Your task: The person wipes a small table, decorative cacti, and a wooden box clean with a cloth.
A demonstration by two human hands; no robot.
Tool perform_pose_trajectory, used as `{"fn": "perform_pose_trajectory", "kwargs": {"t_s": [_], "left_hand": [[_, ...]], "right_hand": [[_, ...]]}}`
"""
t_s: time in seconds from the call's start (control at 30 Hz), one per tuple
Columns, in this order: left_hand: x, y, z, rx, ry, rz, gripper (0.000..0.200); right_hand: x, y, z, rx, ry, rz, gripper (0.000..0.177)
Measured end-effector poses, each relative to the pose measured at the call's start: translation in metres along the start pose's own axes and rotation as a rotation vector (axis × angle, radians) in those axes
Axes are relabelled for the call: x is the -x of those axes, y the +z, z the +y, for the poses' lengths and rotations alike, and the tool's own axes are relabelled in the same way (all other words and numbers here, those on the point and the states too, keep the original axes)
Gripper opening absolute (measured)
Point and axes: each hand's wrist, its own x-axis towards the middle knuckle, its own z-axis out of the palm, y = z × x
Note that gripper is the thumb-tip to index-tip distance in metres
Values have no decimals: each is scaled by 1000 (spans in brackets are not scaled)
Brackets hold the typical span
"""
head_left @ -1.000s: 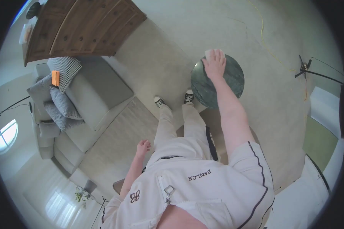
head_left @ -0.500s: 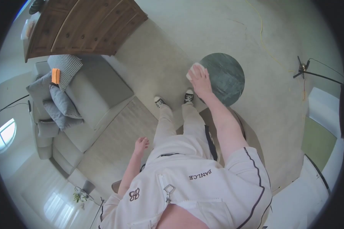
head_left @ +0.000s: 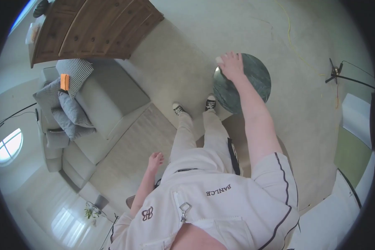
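"Cloth (head_left: 219, 61): where is it?"

"Left to right, then: my left hand (head_left: 156, 159) hangs loose, fingers half curled, nothing visible in them. The cloth is at the worktop's (head_left: 258, 79) far-left rim, held under my right hand's (head_left: 233, 66) fingers."

"What's changed?"

"I've swung it farther out from beside the left edge; my hand's back over the surface."

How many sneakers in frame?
2. Left sneaker: on the floor, nearer the sofa. Right sneaker: on the floor, next to the round green tabletop. Any behind furniture would be hidden.
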Motion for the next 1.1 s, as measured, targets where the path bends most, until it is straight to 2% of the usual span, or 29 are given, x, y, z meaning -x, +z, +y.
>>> {"fn": "perform_pose_trajectory", "kwargs": {"t_s": [0.2, 0.27, 0.6, 0.8, 0.97, 1.1], "left_hand": [[7, 15, -2, 24, 1, 18, 37], [7, 18, -3, 12, 10, -4, 42], [2, 20, -5, -8, 0, -13, 41], [-6, 17, 13, -36, 13, -48, 41], [-14, 11, 32, -62, 67, -64, 42], [-17, 3, 39, -93, 70, -82, 41]], "right_hand": [[5, -19, 39, -95, 237, -73, 52], [7, -24, 53, -184, 324, -129, 55], [33, 20, 123, -514, 664, -154, 61], [61, 62, 147, -658, 820, -118, 64], [90, 116, 148, -884, 1086, 79, 63], [117, 143, 133, -1061, 1247, 122, 56]]}}
